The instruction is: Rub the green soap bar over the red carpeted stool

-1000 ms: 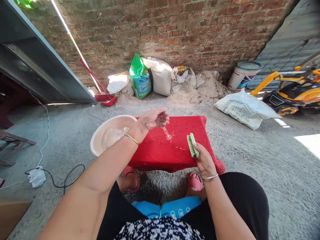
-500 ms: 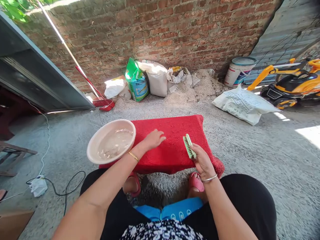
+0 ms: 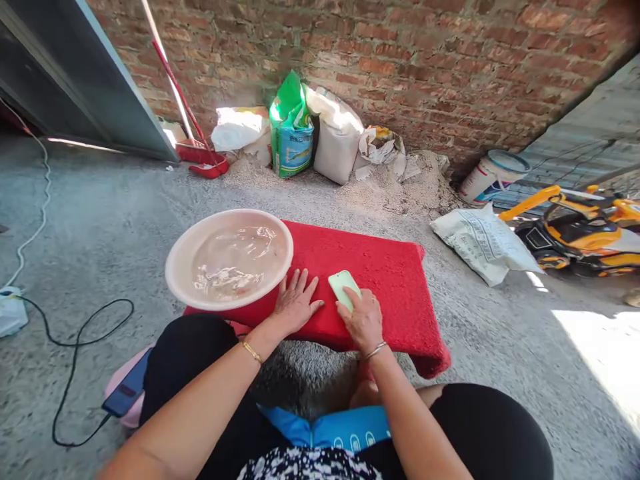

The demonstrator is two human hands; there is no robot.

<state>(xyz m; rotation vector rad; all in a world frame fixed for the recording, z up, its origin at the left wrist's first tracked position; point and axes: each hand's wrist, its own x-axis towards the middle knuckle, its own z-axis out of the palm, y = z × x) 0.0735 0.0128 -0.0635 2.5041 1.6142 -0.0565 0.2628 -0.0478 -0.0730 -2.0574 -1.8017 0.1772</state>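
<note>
A red cloth (image 3: 395,293) with a rough pile covers a low bench in front of my knees. My left hand (image 3: 295,303) lies flat on it with fingers spread, close beside the basin. In my right hand (image 3: 364,320) is a pale green scrub brush (image 3: 344,285), its back facing up and its bristles hidden against the cloth. The pale pink basin (image 3: 175,273) holds water and stands on the cloth's left end.
A phone (image 3: 127,388) on a cable lies by my left knee. Along the brick wall stand a red dustpan (image 3: 210,167), a green and blue bag (image 3: 293,143), a white sack (image 3: 335,140) and a bucket (image 3: 493,177). A yellow toy excavator (image 3: 575,233) is at right.
My left hand has come down flat onto the cloth near the basin. My right hand has turned the brush bristles-down and moved it left onto the cloth. The view has shifted.
</note>
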